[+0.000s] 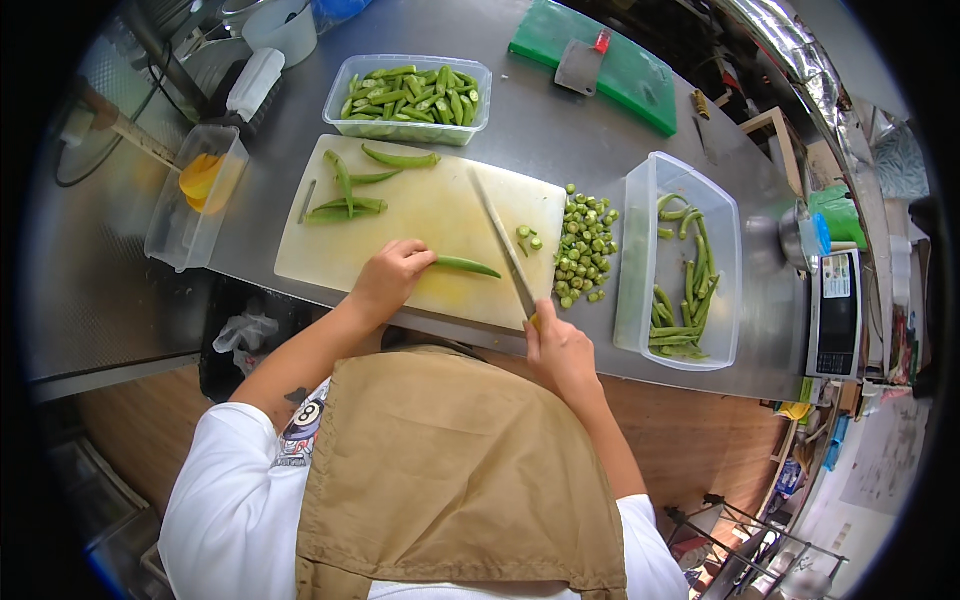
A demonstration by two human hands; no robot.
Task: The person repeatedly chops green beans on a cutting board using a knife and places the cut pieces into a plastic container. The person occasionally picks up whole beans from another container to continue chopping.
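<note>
On a pale cutting board [400,215], my left hand [392,275] is closed round one end of an okra pod [468,266], whose other end points right. A knife [500,235] is gripped by its handle in my right hand [560,345], its long blade slanting up and left over the board. Several whole okra pods [350,207] lie at the board's left. A few cut okra ends [530,238] sit right of the blade, and a heap of okra tops [585,245] lies on the counter along the board's right edge.
A plastic tub of cut okra [406,130] stands behind the board. At right, a larger clear bin [640,260] holds whole pods. A green board [630,80] with a metal scraper [580,68] lies at the back. A clear container [165,235] with something yellow stands left.
</note>
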